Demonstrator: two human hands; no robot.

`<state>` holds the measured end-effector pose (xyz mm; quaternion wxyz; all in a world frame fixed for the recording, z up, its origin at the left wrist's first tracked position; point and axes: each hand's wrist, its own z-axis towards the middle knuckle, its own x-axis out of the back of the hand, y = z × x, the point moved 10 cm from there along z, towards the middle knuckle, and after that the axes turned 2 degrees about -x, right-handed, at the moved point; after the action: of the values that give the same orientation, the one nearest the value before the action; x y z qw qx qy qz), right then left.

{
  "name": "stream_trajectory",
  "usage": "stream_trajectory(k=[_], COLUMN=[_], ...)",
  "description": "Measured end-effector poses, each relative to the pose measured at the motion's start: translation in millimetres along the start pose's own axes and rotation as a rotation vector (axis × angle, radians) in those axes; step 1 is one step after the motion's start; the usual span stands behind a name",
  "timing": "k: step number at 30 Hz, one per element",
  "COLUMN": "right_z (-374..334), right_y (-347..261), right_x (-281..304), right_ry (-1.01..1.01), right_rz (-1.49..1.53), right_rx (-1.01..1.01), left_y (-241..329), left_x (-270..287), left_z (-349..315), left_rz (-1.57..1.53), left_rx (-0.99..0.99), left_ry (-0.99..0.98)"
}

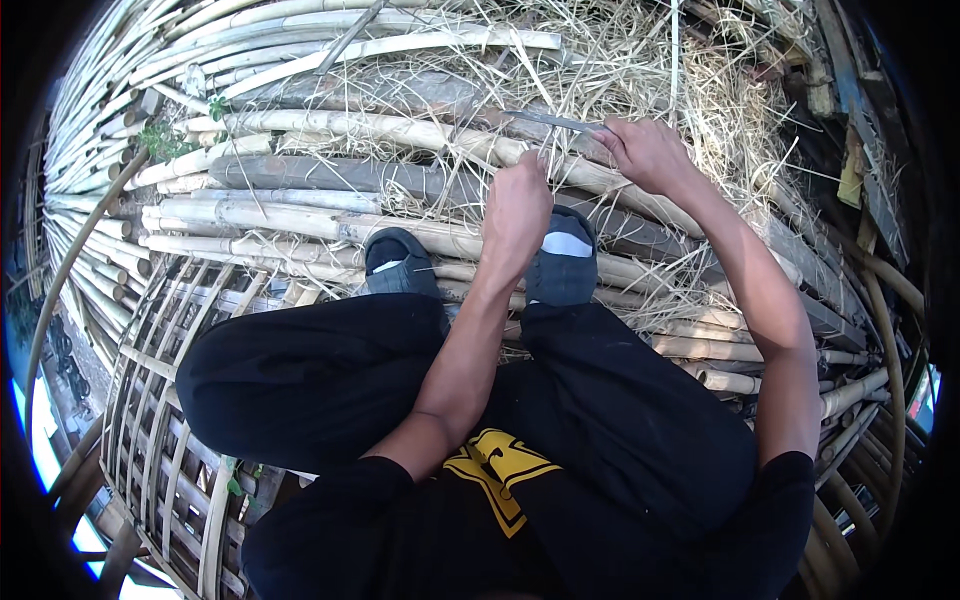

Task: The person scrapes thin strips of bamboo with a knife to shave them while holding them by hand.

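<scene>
My right hand (648, 152) is closed round the handle of a knife, its fingers hiding the grip. From that fist the narrow grey blade (553, 121) points left, over the straw-coloured shavings. Just left of and nearer than it, my left hand (518, 208) is closed in a fist, thumb side up. What it holds, if anything, is too thin or too hidden to make out. Both hands are above a layer of bamboo poles (400, 128), apart from each other. Pale curled shavings (640, 70) lie thick beyond and around the hands.
I squat with dark shoes (568, 262) on the poles. An openwork slatted bamboo frame (165, 440) stands at the left, beside a curved stick (85, 235). Weathered planks (330, 177) lie among the poles. Dark timber (860, 110) rises at the far right.
</scene>
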<state>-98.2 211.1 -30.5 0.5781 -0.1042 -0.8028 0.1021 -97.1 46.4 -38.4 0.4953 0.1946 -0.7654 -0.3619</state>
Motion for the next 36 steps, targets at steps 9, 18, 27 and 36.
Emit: stream_trajectory(k=[9,18,27,36], right_z=[-50,-21,-37,-24], right_y=[245,36,-54,-18], right_x=[152,21,-16,-6], right_ry=[0.546,0.160,-0.074,0.046], right_rz=[-0.113,0.449,0.347,0.096], right_rx=[-0.597,-0.208,0.048,0.095], left_y=[17,-10,-5,0], left_x=[13,-13,0,-9], left_z=[-9,3,2,-1], left_rz=[-0.025,-0.525,-0.327,-0.269], left_rx=[-0.075,0.045,-0.009,-0.013], left_ry=[0.003,-0.149,-0.092,-0.071])
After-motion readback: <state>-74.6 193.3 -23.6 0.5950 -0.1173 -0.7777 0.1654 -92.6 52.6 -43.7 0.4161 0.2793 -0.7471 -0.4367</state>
